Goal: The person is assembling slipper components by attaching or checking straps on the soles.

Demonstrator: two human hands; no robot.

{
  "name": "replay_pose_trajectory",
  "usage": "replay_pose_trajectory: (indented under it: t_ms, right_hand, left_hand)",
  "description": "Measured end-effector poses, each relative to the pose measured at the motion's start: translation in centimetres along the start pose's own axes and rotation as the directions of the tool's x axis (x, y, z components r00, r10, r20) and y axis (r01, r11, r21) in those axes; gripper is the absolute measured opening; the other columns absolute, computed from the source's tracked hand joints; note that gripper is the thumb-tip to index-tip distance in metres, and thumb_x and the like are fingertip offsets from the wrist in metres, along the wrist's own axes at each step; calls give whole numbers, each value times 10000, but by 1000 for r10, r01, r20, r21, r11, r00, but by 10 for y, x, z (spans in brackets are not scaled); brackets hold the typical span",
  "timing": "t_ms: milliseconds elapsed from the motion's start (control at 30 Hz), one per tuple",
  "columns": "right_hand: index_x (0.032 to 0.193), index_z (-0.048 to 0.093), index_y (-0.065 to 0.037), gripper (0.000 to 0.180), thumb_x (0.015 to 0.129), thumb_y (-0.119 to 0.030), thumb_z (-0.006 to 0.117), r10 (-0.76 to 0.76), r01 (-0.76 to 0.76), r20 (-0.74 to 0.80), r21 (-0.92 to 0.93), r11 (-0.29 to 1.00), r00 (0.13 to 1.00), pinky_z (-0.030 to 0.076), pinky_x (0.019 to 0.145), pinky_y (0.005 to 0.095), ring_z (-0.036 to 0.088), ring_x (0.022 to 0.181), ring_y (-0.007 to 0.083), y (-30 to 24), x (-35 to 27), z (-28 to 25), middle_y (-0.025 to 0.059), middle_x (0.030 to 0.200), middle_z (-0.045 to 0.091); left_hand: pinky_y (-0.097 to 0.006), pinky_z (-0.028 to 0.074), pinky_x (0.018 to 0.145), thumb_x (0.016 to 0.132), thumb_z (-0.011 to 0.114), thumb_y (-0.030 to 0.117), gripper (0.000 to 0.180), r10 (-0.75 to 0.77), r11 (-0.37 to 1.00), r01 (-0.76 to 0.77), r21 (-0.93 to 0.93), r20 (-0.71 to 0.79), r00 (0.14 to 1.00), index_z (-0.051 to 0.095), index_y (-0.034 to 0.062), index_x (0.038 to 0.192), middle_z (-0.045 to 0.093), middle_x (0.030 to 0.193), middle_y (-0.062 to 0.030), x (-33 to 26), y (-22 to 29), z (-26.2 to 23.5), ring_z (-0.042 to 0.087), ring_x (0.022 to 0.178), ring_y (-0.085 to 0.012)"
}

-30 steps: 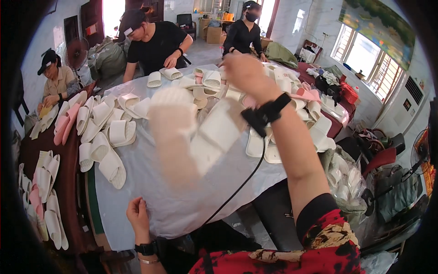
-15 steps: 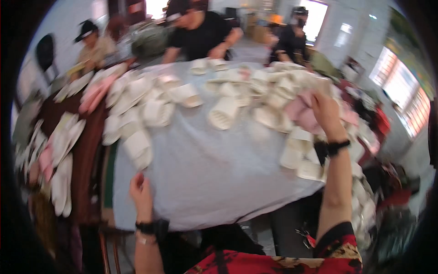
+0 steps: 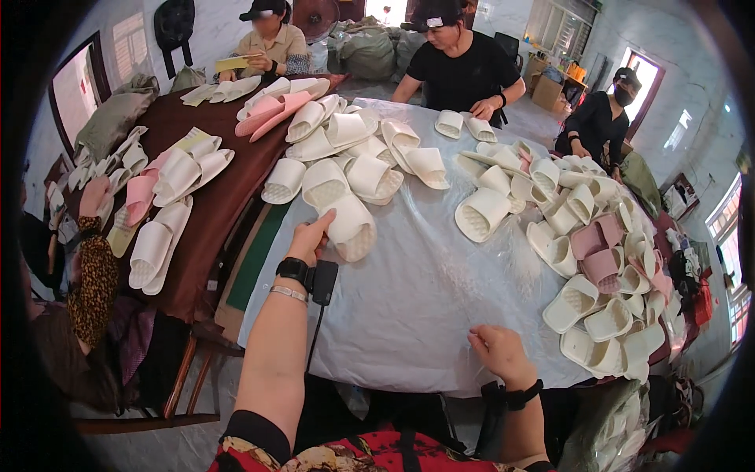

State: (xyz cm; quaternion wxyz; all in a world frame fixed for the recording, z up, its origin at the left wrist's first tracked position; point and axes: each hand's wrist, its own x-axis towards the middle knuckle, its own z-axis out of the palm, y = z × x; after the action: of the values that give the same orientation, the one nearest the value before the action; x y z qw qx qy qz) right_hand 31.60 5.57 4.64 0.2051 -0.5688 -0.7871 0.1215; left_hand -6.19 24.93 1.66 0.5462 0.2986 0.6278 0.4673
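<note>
A white slide slipper [image 3: 351, 230] lies at the near end of the left heap, its sole textured. My left hand [image 3: 311, 236] pinches its near-left edge with the thumb on top; the other fingers are partly hidden. Above the bare front part of the table cover, my right hand [image 3: 501, 354] is loosely closed, and nothing shows in it. Beyond the held slipper lie more white slippers [image 3: 373, 175] in a loose heap. To the right, a larger heap of white slippers [image 3: 578, 299] has dusky pink slippers [image 3: 604, 271] among it.
Pale plastic sheeting [image 3: 393, 330] covers my table. On the left, a brown-covered table [image 3: 212, 224] carries white and pink slippers; a person's hand [image 3: 96, 195] is at its far-left side. Across the table stands a person in black [image 3: 464, 75]. Others sit further back. A wooden stool [image 3: 177, 393] stands lower left.
My right hand has come back from the pink slippers on the right to the table's front. My left hand has moved forward onto a white slipper. The view has turned left.
</note>
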Motion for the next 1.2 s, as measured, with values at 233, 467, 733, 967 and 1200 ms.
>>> replay_pose_trajectory:
  t_ms: [233,467,733,967,1200]
  right_hand:
    - [879,667,-52,149,840,-189,623,-39,39,14,-13,999,999,496,638,409,627,720,338,-14,-1,-1,149,766,655]
    - [865,670,-70,161,840,-223,625,-107,107,-3,-19,994,994,492,619,428,624,700,340,-20,-4,9,143,737,653]
    - [885,670,-73,172,847,-229,610,-115,116,35,-31,993,993,507,644,429,630,729,350,-32,-3,9,147,766,659]
    - [917,665,-73,193,852,-245,606,-88,88,90,11,996,992,511,662,429,632,750,351,-41,-3,17,152,797,663]
    - [923,672,-88,195,862,-261,607,-117,112,44,89,990,992,512,673,420,635,766,343,-46,-2,24,150,806,662]
  left_hand:
    - [-321,361,522,747,756,421,446,86,982,-102,-159,-104,991,610,24,888,547,723,-15,12,10,33,458,594,-135]
    - [-310,371,442,747,758,257,342,-77,877,-31,-480,-205,976,601,-3,907,563,688,-69,43,3,56,507,538,-180]
    - [-333,410,458,672,800,190,414,-114,847,-84,-526,-333,936,582,-55,925,608,764,-105,80,-4,55,519,548,-189]
    - [-340,504,578,876,541,277,271,80,648,-45,-760,9,997,594,33,984,642,874,-86,68,-8,30,639,739,-213]
    - [-339,517,807,959,472,245,286,322,838,-249,-485,71,944,546,14,1111,637,1028,-79,24,4,-53,633,912,-194]
